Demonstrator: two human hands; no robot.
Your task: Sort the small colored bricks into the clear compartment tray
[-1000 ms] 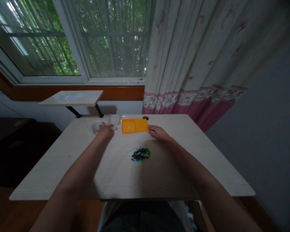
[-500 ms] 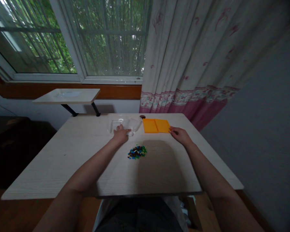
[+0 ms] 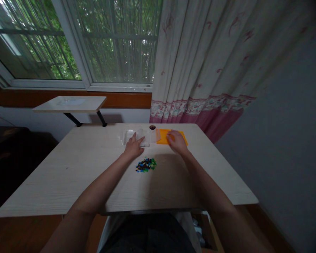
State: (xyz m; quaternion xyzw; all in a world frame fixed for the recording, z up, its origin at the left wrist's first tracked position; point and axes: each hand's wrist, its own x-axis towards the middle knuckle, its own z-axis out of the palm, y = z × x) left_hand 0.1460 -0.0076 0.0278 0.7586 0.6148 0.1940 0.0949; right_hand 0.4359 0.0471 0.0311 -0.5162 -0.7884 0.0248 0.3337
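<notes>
My left hand [image 3: 133,147] rests on the near edge of a clear plastic tray [image 3: 137,136] at the far middle of the pale wooden table [image 3: 68,175]; its fingers lie on the plastic. My right hand [image 3: 176,141] lies palm down on an orange flat tray [image 3: 162,136] just right of the clear one, fingers flat. A small heap of tiny coloured pieces [image 3: 145,164], blue, green and dark, sits on the table a little nearer to me, between my two forearms.
A small round dark hole [image 3: 152,127] is at the table's far edge. A white shelf on black brackets [image 3: 68,103] sticks out from the wall on the left, under the window. A patterned curtain [image 3: 200,70] hangs at the back right.
My right hand slid left onto the orange tray, now covering part of it. My left hand stayed on the clear tray, which moved rightward across the table toward the orange one.
</notes>
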